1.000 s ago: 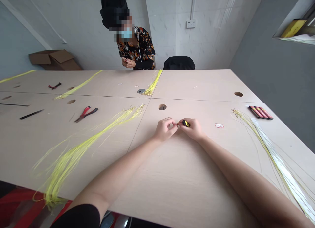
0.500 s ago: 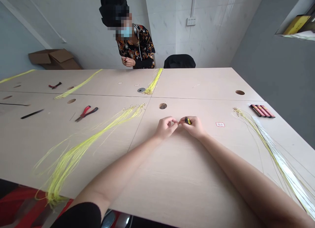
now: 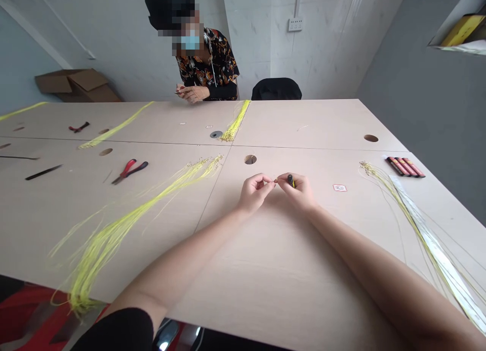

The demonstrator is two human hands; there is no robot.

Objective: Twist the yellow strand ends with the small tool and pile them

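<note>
My two hands meet over the middle of the pale wooden table [image 3: 288, 270]. My left hand [image 3: 253, 191] is closed in a pinch, thumb and fingertips pressed on something tiny that I cannot make out. My right hand [image 3: 298, 190] is curled round a small black and yellow tool [image 3: 290, 179] whose tip points at the left fingertips. The two pinches almost touch.
A long bundle of yellow strands [image 3: 125, 219] lies to my left, another [image 3: 413, 224] on a white strip to my right. Red-handled pliers [image 3: 129, 170], dark red sticks [image 3: 405, 166], a small label [image 3: 339, 187] and a table hole [image 3: 250, 159] are nearby. A person [image 3: 205, 68] works at the far edge.
My hands stayed together and sit a little higher in view as my head tipped. The person opposite lowered their hands to the table edge.
</note>
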